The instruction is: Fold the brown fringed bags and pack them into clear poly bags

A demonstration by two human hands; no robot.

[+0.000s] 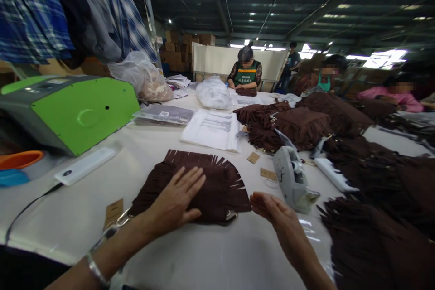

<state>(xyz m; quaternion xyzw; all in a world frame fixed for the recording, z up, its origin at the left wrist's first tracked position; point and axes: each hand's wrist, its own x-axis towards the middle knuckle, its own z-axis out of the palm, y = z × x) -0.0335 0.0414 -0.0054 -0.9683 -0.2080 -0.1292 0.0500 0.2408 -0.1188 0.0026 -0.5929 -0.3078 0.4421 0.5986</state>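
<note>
A dark brown fringed bag (217, 186) lies flat on the white table, its fringe spread along the top and right side. My left hand (178, 195) rests flat on the bag, fingers stretched out. At the bag's right edge is my right hand (270, 206), turned on its side, with its fingers held together; whether it touches the fringe tips is hard to tell. A brown paper tag (113, 213) lies by a metal clasp (124, 218) at the bag's lower left. Another metal ring (231, 214) shows at the lower right.
A grey tape dispenser (288, 176) stands right of the bag, near small tags (253, 157). Brown fringed bags (380, 235) are piled along the right. Behind lie white papers (212, 129). A green machine (88, 113) and white power strip (84, 166) are left. People work across the table.
</note>
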